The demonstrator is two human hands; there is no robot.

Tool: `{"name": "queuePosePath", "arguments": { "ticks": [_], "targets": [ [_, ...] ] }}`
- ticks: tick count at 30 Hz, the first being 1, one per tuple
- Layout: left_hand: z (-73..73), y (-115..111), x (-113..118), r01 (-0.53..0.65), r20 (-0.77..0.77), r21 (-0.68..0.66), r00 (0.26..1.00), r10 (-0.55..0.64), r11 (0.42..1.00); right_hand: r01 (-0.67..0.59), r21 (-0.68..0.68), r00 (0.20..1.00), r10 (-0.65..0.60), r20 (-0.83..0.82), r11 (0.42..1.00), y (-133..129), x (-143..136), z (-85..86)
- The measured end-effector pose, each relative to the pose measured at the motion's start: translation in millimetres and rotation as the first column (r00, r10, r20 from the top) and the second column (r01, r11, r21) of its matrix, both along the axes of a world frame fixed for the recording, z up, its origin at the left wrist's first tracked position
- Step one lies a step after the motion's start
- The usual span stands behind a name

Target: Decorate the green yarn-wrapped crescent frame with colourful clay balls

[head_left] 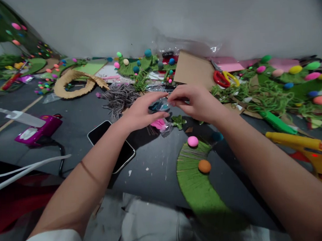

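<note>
From my remote station, I view the two hands through the head camera. A clear plastic bag with blue contents (161,106) lies between them, above the dark grey tabletop (152,157). The left hand (145,109) stands wide, thumb and fingers curved apart around the bag's near-left side. The right hand (194,101) is narrow, its thumb and fingertips gathered at the bag's right edge; I cannot tell whether they pinch the film. Both forearms reach forward and converge, the left passing over a smartphone (125,157), the right bent at the wrist with its back uppermost. Just below the hands lies a pink-filled plastic bag (159,125). Nearer, a green yarn-wrapped wreath (189,176) bears a pink ball (192,141) and an orange ball (204,166), touched by neither hand
</note>
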State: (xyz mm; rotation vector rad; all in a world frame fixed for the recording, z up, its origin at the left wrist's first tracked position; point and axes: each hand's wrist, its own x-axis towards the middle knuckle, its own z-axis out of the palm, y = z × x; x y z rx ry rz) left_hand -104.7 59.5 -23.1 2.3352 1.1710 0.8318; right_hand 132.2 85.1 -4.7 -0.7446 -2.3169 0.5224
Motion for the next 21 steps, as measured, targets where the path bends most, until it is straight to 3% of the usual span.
{"name": "queuePosePath", "arguments": {
  "ticks": [5,9,14,17,21],
  "targets": [
    [2.9,-1,0,0.04,0.057,0.022,0.998,-0.041,0.999,-0.026,-0.209,0.992,-0.001,-0.128,0.978,-7,-3,10.2],
    [1.2,-1,0,0.018,0.01,0.148,1.0,-0.019,0.989,0.02,-0.398,0.961,-0.127,-0.244,0.917,-8,-10,8.0],
    [-0.2,-2,0,-0.023,-0.069,0.218,0.997,0.039,0.976,0.067,-0.491,0.918,-0.247,-0.311,0.869,-9,-17,2.3],
    [0.2,-1,-1,-0.043,-0.099,0.213,0.993,0.065,0.976,0.066,-0.491,0.938,-0.222,-0.266,0.869,-11,-18,2.5],
    [0.7,1,-3,-0.071,-0.141,0.196,0.985,0.099,0.978,0.086,-0.343,0.96,-0.17,-0.223,0.935,-13,-19,4.6]
  ]
}}
